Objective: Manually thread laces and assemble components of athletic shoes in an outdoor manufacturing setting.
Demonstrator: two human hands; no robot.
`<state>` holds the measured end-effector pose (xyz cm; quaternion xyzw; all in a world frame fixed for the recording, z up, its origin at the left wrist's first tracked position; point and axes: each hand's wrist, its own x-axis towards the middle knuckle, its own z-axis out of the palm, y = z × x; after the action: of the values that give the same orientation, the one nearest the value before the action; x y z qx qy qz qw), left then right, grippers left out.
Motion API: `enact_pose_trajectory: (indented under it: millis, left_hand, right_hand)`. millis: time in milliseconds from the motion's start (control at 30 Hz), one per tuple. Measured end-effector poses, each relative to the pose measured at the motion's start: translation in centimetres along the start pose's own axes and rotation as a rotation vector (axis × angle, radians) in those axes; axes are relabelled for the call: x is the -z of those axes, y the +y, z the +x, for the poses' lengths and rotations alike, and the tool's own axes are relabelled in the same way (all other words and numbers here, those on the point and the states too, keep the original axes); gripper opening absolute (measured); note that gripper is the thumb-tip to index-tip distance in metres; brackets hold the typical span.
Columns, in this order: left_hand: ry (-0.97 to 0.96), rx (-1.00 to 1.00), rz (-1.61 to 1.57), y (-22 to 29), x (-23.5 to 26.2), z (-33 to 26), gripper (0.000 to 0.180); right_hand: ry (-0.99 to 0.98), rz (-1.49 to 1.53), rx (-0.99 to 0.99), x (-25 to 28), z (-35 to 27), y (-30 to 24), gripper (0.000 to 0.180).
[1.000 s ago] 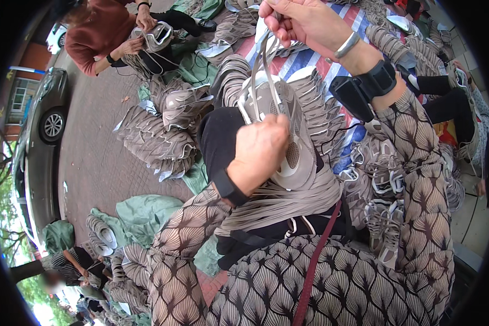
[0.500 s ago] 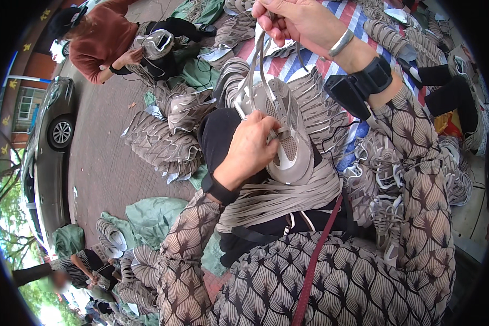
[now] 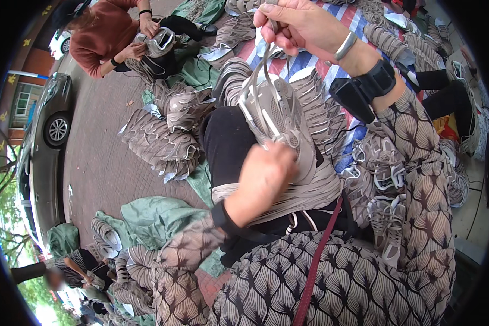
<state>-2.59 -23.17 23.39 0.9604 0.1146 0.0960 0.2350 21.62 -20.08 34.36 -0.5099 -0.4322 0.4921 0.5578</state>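
Note:
A grey-beige sneaker [image 3: 308,133] rests on my lap with its toe toward me. Up at its ankle end my right hand [image 3: 301,27] is raised and closed on a flat beige shoelace [image 3: 262,68], which runs taut down to the shoe. Over the toe and lower eyelets lies my left hand [image 3: 265,176], smeared by motion, so its fingers cannot be made out. Beneath the shoe, a thick bundle of loose beige laces [image 3: 309,200] lies across my black-clothed thighs.
Piled sneakers [image 3: 160,144] lie to the left, others [image 3: 383,163] to the right. Ahead spreads a striped plastic sheet [image 3: 358,24]. A green sack [image 3: 155,217] lies at lower left. Another person in a rust top [image 3: 100,38] handles a shoe at upper left. A car [image 3: 46,146] stands beyond.
My left hand has moved down and right across the shoe's toe and is now blurred. My right hand keeps the lace raised. The person at upper left now has both hands at their shoe.

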Motion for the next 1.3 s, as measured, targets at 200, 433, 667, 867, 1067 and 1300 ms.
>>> enact_pose_trajectory:
  millis: [200, 433, 667, 867, 1067, 1300]
  left_hand:
    - [-0.051, -0.108, 0.185, 2.3, -2.3, -2.2, 0.054]
    - [-0.05, -0.113, 0.087, 2.0, -3.1, -2.1, 0.062]
    - [0.166, -0.029, -0.428, -1.0, -2.4, -1.6, 0.033]
    - [0.257, 0.25, -0.283, -4.4, -1.2, -0.5, 0.013]
    - [0.164, 0.264, -0.107, -3.8, -2.3, 1.2, 0.01]
    - [0.177, 0.202, -0.113, -2.9, -1.3, 0.5, 0.01]
  right_hand:
    - [-0.201, 0.265, -0.122, -1.7, 7.1, 1.6, 0.024]
    - [0.263, 0.336, 0.225, -2.5, 21.1, 1.0, 0.018]
    - [0.199, 0.112, 0.093, 0.7, 20.6, 2.8, 0.022]
    - [-0.232, -0.391, -0.222, -1.7, 9.9, 5.0, 0.023]
    - [-0.355, -0.714, -0.004, -0.6, 2.5, 11.6, 0.032]
    - [-0.17, -0.743, 0.276, -1.4, 1.3, 13.8, 0.034]
